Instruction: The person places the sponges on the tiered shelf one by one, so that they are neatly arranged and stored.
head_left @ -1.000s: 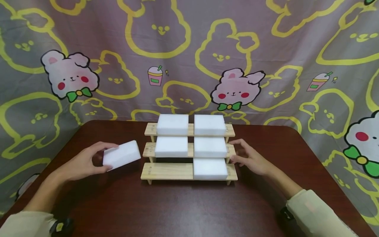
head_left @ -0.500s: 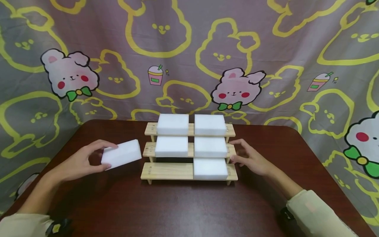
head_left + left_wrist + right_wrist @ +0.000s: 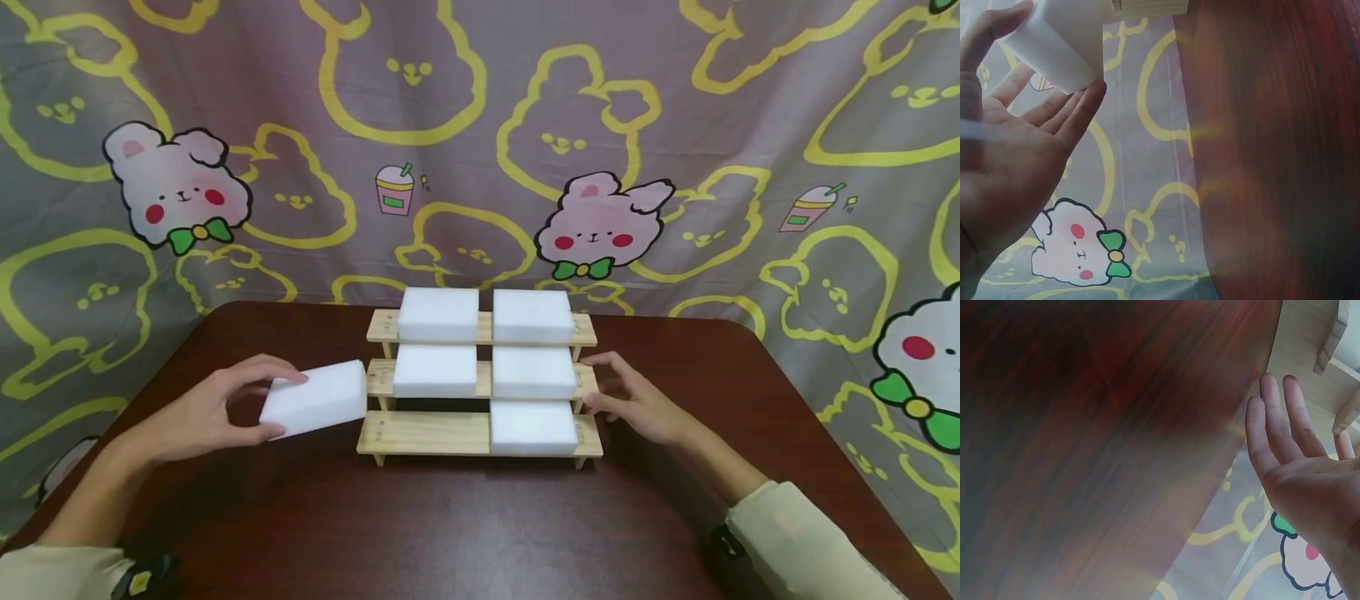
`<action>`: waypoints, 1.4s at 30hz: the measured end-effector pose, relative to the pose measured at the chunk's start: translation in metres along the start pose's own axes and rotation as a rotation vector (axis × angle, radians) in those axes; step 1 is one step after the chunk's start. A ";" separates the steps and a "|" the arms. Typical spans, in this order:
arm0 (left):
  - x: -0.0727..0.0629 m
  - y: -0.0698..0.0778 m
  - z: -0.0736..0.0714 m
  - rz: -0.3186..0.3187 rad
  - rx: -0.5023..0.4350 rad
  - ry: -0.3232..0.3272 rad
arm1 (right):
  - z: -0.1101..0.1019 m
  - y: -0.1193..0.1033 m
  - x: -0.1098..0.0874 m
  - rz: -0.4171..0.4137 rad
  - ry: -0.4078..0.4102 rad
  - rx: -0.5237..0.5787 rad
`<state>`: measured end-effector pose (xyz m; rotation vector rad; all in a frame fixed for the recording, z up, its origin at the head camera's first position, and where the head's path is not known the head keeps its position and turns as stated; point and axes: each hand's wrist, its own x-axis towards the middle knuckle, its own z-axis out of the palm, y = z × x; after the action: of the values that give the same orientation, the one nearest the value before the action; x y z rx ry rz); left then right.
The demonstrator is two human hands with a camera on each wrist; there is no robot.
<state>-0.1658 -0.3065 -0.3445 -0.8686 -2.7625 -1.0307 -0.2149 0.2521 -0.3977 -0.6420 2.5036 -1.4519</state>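
Note:
My left hand (image 3: 202, 408) holds a white foam block (image 3: 318, 400) between thumb and fingers, to the left of a three-step wooden rack (image 3: 420, 433). The block is tilted, its right end close to the rack's left side. In the left wrist view the same foam block (image 3: 1063, 47) sits between the thumb and the fingertips. At the rack's right end, my right hand (image 3: 645, 404) rests its thumb and index finger by the middle step. The right wrist view shows the other fingers (image 3: 1279, 431) extended and loose, holding nothing.
White foam blocks stand in pairs on the top step (image 3: 483, 329) and middle step (image 3: 483, 382). On the bottom step one foam block (image 3: 534, 427) sits at the right, with bare wood at left. A patterned curtain (image 3: 450, 167) hangs behind the dark table (image 3: 480, 533).
My left hand first drew the block slightly left, then brought it right and a little lower, nearer the rack. The right hand and the rack have stayed in place.

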 end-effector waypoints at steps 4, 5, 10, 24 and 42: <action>0.000 0.004 -0.001 0.010 -0.019 -0.014 | 0.000 0.000 0.000 -0.001 -0.001 0.004; 0.001 0.005 -0.001 0.014 -0.020 -0.015 | 0.000 0.000 0.000 -0.002 -0.001 0.004; 0.002 0.010 -0.001 0.039 -0.035 -0.027 | 0.000 0.000 0.000 -0.009 -0.002 0.002; 0.009 0.026 0.010 0.055 -0.095 -0.124 | 0.001 -0.001 -0.001 -0.007 0.001 -0.001; 0.027 0.034 0.049 0.086 -0.173 -0.214 | 0.000 -0.001 -0.001 -0.005 0.002 -0.003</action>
<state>-0.1642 -0.2421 -0.3554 -1.1752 -2.8056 -1.2439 -0.2139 0.2518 -0.3969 -0.6482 2.5073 -1.4518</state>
